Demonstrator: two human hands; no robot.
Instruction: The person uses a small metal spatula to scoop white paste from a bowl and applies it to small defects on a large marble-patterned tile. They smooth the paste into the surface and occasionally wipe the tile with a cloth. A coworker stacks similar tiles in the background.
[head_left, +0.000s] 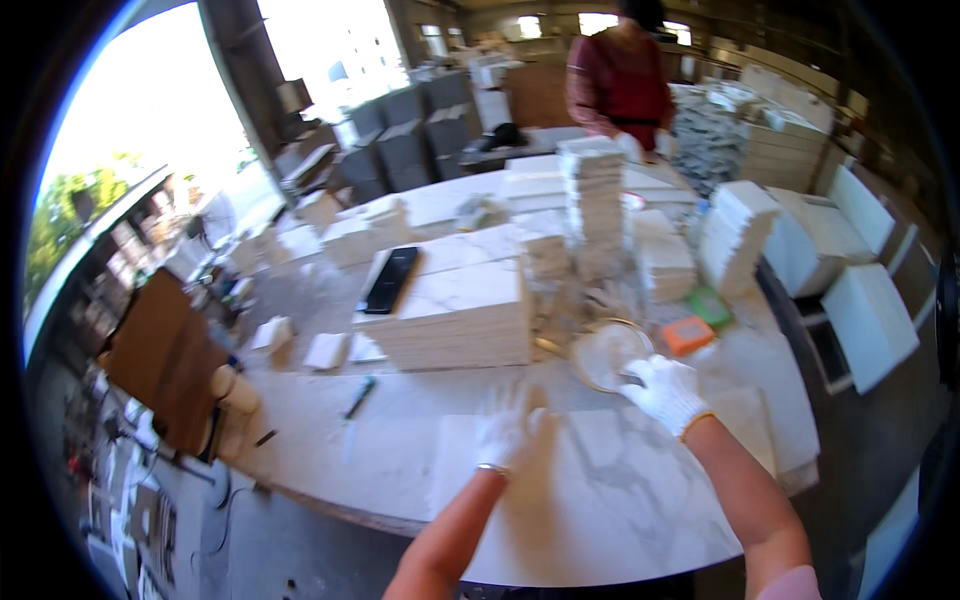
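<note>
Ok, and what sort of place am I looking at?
Most likely a stone or tile workshop: a grey-veined white slab lies on the table, a tall stack of pale tile-like pieces stands beyond it, and a co-worker is at the far side.

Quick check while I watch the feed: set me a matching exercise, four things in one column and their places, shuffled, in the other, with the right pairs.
Things
1. phone
2. left hand
3. orange block
4. right hand

Places
A. at the rim of the round dish
B. beside the green block
C. on top of the slab stack
D. over the far edge of the marbled slab

Pairs: 1-C, 2-D, 3-B, 4-A
</note>
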